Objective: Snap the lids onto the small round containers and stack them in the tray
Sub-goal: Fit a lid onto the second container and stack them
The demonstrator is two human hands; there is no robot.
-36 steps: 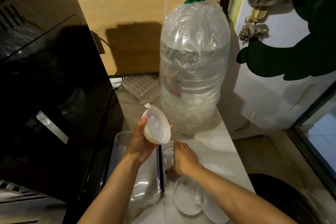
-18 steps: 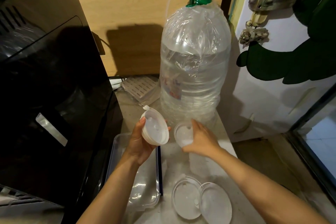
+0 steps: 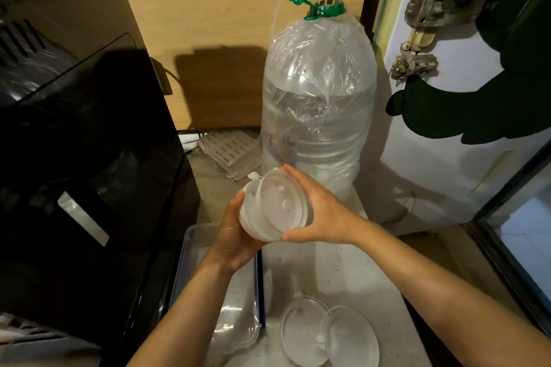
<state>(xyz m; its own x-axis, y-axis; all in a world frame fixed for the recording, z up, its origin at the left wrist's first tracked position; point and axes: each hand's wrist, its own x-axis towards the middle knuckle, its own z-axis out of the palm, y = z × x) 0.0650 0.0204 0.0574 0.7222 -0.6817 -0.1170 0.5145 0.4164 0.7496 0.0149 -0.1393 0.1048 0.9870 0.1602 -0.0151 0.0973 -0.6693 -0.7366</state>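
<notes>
My left hand (image 3: 235, 237) holds a white round lid (image 3: 253, 222) with a small tab at its top, above the far end of the tray. My right hand (image 3: 326, 214) grips a small clear round container (image 3: 283, 202) and presses it against that lid. The two pieces touch, tilted towards me; I cannot tell whether they are snapped together. The clear rectangular tray (image 3: 190, 244), with a blue strip along its right side, lies on the counter under my left forearm. Two more round clear pieces (image 3: 304, 334) (image 3: 353, 343) lie overlapping on the counter at the front.
A large water bottle (image 3: 319, 104) with a green cap stands just behind my hands. A black appliance (image 3: 77, 134) fills the left side, close to the tray. A white door (image 3: 441, 158) borders the counter on the right. A slotted plastic piece (image 3: 226, 149) lies behind.
My right hand lifted the small container off the counter and brought it left against the lid. My left hand rose slightly with the lid.
</notes>
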